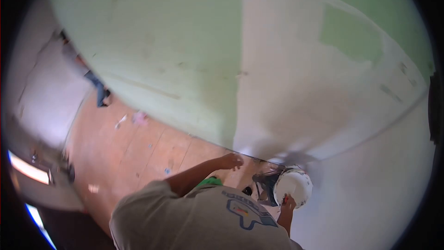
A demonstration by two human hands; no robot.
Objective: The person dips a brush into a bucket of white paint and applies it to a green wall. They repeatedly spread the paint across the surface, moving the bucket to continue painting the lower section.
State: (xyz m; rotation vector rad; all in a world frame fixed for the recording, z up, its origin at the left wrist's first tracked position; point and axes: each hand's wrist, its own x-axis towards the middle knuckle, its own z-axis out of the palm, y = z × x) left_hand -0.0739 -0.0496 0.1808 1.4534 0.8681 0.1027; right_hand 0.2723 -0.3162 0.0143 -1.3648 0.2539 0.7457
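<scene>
My left hand point(231, 161) is held out in front of the shirt with its fingers apart and nothing in them. Lower right, my right hand point(287, 202) is closed around a small red-handled tool point(286, 199) at the near rim of a round white bucket point(296, 186). Whitish material fills the bucket, and what part of the tool lies inside it is hard to make out. The bucket rests on a dark stand point(267, 185) beside the wall. White covers the right part of the green wall point(185, 55), with a green patch point(351, 34) within it.
Another person point(92, 76) stands far off at the left, by the wall's end. Scraps, including a pinkish one point(139, 118), lie on the tiled floor point(125, 148). A white side wall point(374, 180) rises close on the right. Dark objects point(67, 169) are at the far left.
</scene>
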